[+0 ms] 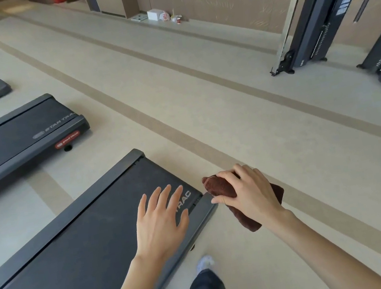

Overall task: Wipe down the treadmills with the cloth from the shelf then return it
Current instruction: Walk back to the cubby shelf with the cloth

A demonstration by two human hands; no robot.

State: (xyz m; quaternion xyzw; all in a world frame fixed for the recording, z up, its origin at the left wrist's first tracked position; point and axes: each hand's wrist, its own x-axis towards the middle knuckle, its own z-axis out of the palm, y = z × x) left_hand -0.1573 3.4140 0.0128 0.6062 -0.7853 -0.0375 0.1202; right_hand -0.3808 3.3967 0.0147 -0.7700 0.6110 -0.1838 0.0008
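Head camera: a second treadmill [16, 139] lies at far left. Over the rear end of the near treadmill [76, 250] the left hand [161, 221] hovers, fingers spread. Just beside its rear corner, the right hand [249, 192] grips the folded brown cloth [217, 186].
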